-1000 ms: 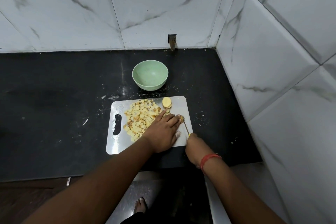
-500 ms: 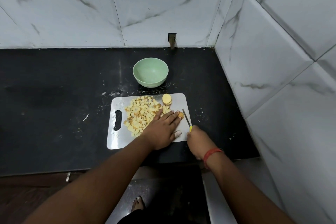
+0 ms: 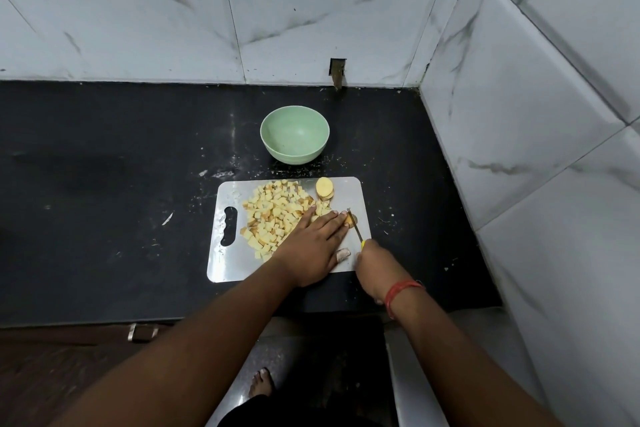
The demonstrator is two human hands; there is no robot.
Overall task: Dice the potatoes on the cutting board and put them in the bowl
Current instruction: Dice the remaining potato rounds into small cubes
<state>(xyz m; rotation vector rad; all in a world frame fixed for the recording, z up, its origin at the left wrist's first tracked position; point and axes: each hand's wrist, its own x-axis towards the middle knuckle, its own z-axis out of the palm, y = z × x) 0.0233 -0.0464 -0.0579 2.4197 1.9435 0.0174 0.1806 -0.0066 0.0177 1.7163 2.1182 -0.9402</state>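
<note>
At the near edge of the view a bare foot [image 3: 261, 383] shows on the floor below the counter [image 3: 104, 211], between the two forearms. A metal fitting [image 3: 142, 332] sits on the counter's front edge to the left.

The right hand [image 3: 375, 270] is at the near right corner of the cutting board [image 3: 228, 263], its fingers curled round the yellow handle of a knife [image 3: 356, 228] (only a small part of the handle shows past the knuckles). A red thread band [image 3: 398, 291] circles the right wrist. The blade runs away from the hand toward the far left and stands against a potato piece [image 3: 351, 220] on the right part of the board.

The left hand [image 3: 311, 250] lies palm down on the board, fingers straight and pressed close together, their tips resting on that potato piece just left of the blade. The thumb [image 3: 343, 254] lies apart from the fingers on the near side, flat on the board.

Left of the fingers, a heap of diced potato [image 3: 273, 215] covers the middle of the board, partly under the left hand. The board's handle slot [image 3: 228, 226] is at its left end. At the far right of the board rests a short stack of round potato slices [image 3: 325, 188], apart from the knife.

Beyond the board, well clear of its far edge, stands a green bowl [image 3: 294, 139] on the black counter; no potato shows inside it. White specks and crumbs [image 3: 218, 173] lie on the counter between bowl and board.

Farthest off, marble-patterned wall tiles [image 3: 311, 10] close the back and the right side, with a small dark notch [image 3: 337, 70] at the foot of the back wall.
</note>
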